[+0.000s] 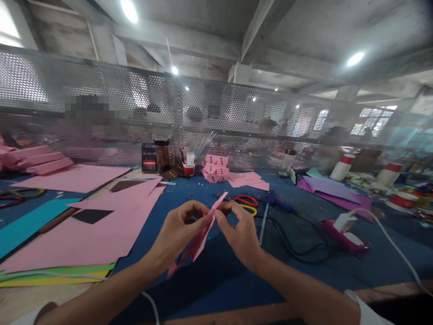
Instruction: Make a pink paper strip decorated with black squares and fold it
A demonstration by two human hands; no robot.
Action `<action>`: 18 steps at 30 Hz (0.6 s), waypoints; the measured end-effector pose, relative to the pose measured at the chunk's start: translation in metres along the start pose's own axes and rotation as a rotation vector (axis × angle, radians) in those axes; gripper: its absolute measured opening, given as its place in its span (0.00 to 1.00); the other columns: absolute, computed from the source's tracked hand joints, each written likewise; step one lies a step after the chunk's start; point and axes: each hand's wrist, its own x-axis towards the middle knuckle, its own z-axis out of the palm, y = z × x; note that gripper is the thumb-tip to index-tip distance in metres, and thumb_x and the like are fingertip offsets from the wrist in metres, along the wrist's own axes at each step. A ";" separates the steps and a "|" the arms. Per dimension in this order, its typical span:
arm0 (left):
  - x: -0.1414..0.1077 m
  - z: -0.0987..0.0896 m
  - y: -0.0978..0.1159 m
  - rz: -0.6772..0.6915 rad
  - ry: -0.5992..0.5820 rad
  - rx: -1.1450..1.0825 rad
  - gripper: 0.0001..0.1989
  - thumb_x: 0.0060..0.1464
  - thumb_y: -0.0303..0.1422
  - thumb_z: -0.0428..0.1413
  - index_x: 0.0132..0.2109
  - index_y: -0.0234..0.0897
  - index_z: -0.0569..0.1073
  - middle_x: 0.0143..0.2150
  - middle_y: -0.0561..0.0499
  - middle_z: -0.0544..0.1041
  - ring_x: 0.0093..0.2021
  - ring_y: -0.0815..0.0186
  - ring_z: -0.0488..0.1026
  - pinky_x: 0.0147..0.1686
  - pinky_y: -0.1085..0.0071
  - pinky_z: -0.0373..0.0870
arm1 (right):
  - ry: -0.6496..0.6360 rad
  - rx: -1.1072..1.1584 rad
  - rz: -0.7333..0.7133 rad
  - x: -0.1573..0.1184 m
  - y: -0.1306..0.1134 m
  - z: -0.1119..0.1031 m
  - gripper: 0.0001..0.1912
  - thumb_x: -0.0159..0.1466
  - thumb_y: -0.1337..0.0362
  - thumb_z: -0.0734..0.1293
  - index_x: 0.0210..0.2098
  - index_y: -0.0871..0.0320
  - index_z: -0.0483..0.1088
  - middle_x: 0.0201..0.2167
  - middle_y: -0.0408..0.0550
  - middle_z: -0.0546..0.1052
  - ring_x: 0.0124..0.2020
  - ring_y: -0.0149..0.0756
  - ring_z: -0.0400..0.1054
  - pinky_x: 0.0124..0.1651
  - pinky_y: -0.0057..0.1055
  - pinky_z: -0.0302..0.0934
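A folded piece of pink paper (201,239) is pinched between both hands above the blue table mat (216,289). My left hand (182,228) grips it from the left, thumb and fingers pressed together near its upper part. From the right, my right hand (238,228) pinches the same paper close to its top end. The paper slants, with its lower flaps hanging toward the mat. Just behind my right hand lie scissors (248,201) with red and yellow handles, and a blue glue gun (279,201).
Large pink sheets (88,239) and a teal sheet (37,221) cover the left. Pink dotted paper pieces (215,169) stand at the back, near a paper cup (188,169). At right are purple sheets (333,192), a magenta power strip (352,241) and a black cable (301,257).
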 end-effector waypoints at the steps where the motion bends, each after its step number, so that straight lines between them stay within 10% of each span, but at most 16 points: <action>1: 0.000 0.000 0.000 0.001 0.003 0.000 0.12 0.50 0.41 0.63 0.33 0.37 0.74 0.31 0.52 0.74 0.32 0.66 0.70 0.33 0.73 0.67 | -0.003 -0.003 -0.003 0.000 0.000 0.000 0.04 0.64 0.65 0.65 0.35 0.55 0.73 0.33 0.46 0.78 0.36 0.38 0.70 0.45 0.35 0.61; 18: 0.004 -0.013 0.001 -0.073 0.013 -0.314 0.09 0.52 0.36 0.63 0.36 0.37 0.74 0.32 0.55 0.73 0.30 0.72 0.68 0.32 0.76 0.66 | -0.268 0.222 0.097 -0.003 -0.005 0.002 0.07 0.65 0.69 0.63 0.41 0.56 0.72 0.39 0.44 0.77 0.43 0.34 0.71 0.49 0.30 0.63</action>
